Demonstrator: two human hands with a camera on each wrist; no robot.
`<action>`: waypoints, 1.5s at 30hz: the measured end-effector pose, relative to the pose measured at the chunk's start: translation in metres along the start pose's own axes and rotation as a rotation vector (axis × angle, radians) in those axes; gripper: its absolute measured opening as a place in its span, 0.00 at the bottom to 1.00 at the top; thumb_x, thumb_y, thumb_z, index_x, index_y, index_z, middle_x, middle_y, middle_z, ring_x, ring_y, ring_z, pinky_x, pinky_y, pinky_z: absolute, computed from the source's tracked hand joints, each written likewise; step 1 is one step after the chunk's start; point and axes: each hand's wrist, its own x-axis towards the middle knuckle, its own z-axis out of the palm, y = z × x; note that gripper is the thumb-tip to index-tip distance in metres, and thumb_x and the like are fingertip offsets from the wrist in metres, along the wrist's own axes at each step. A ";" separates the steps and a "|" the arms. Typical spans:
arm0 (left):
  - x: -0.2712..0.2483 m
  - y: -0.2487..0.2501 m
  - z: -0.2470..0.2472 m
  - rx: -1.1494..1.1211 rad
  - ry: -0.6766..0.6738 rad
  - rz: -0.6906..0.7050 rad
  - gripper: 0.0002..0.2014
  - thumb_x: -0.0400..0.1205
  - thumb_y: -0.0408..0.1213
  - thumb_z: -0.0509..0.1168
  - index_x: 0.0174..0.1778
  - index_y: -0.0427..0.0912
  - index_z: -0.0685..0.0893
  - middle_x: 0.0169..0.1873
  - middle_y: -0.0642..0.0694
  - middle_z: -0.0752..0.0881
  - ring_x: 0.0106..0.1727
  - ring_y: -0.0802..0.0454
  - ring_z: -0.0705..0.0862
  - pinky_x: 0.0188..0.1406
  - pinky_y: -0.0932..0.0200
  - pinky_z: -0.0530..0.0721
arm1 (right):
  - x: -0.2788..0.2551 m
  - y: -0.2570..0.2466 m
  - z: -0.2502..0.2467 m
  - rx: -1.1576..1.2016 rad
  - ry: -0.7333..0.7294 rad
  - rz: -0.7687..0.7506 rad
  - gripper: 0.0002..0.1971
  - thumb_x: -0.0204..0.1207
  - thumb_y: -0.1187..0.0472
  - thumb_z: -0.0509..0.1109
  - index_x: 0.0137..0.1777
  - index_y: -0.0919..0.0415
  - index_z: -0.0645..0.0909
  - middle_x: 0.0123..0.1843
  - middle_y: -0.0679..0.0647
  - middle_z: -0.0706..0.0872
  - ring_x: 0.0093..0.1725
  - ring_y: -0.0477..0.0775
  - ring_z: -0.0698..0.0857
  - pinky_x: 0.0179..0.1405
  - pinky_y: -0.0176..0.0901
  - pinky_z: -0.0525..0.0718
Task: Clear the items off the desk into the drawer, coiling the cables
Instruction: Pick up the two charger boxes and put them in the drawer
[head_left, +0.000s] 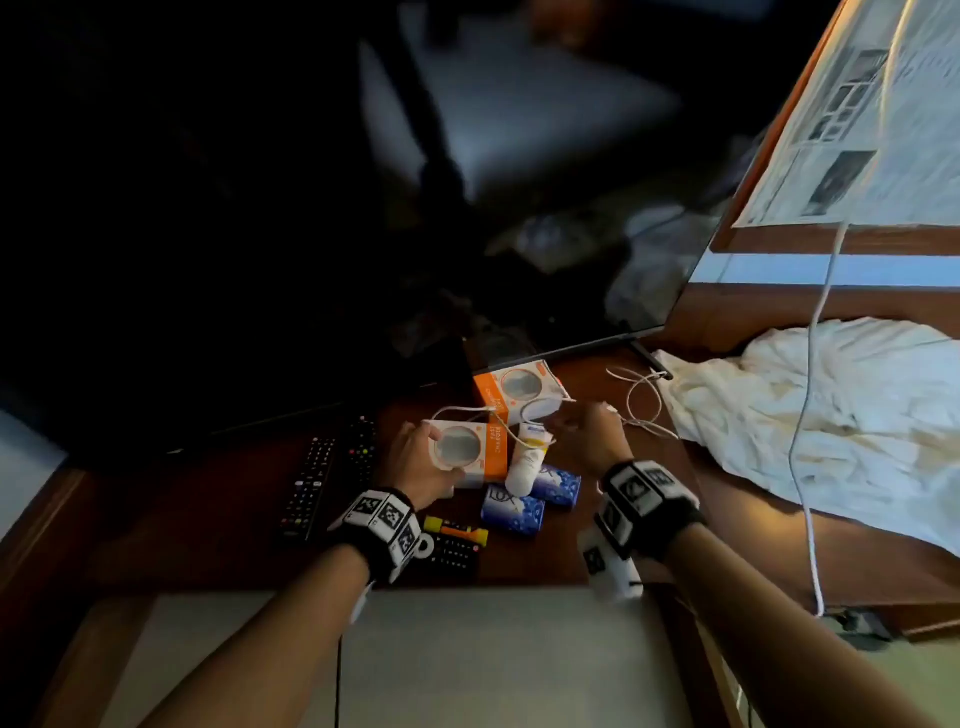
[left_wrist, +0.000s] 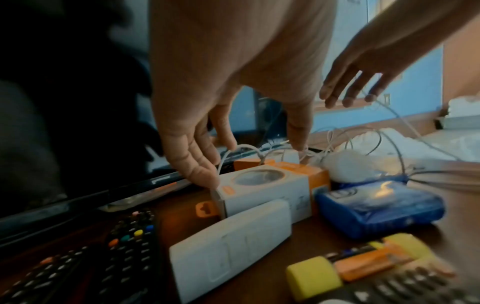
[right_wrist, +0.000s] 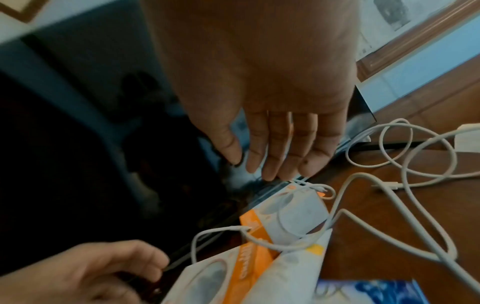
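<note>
On the brown desk (head_left: 234, 519), my left hand (head_left: 436, 454) grips a white and orange box (head_left: 467, 449) with a round window; its fingers sit on the far corner and its thumb on the near side. A second such box (head_left: 519, 389) lies behind it, against the TV's lower edge. My right hand (head_left: 582, 421) hovers over that box with straight fingers (right_wrist: 272, 156) and holds nothing I can see. A thin white cable (right_wrist: 405, 172) loops across both boxes and the desk to the right, passing close to those fingertips.
A white tube (head_left: 527, 460), two blue packets (head_left: 511, 512), a yellow and orange item (head_left: 457, 530) and three black remotes (head_left: 311, 483) crowd the desk. The dark TV (head_left: 260, 260) stands behind. White cloth (head_left: 831, 415) lies right. A pale wood-framed surface (head_left: 467, 649), perhaps the drawer, lies below.
</note>
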 end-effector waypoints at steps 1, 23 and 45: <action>0.006 0.001 0.000 0.032 -0.049 -0.018 0.38 0.59 0.56 0.81 0.63 0.48 0.76 0.60 0.46 0.76 0.63 0.47 0.78 0.53 0.59 0.75 | 0.017 0.003 0.002 -0.008 -0.006 0.059 0.12 0.75 0.55 0.69 0.44 0.65 0.89 0.43 0.62 0.91 0.48 0.63 0.87 0.50 0.52 0.86; 0.057 -0.014 0.017 0.213 -0.213 -0.001 0.58 0.54 0.59 0.82 0.79 0.46 0.63 0.71 0.48 0.64 0.68 0.48 0.75 0.62 0.52 0.80 | 0.132 0.030 0.037 -0.360 -0.100 0.291 0.30 0.74 0.33 0.60 0.63 0.58 0.73 0.55 0.58 0.85 0.55 0.64 0.85 0.60 0.65 0.81; 0.043 0.006 -0.015 0.083 -0.139 -0.037 0.48 0.38 0.51 0.85 0.54 0.55 0.69 0.52 0.52 0.75 0.53 0.50 0.77 0.41 0.57 0.78 | 0.122 0.010 0.045 0.243 0.048 0.489 0.42 0.53 0.50 0.88 0.54 0.56 0.59 0.58 0.63 0.81 0.54 0.67 0.85 0.50 0.59 0.87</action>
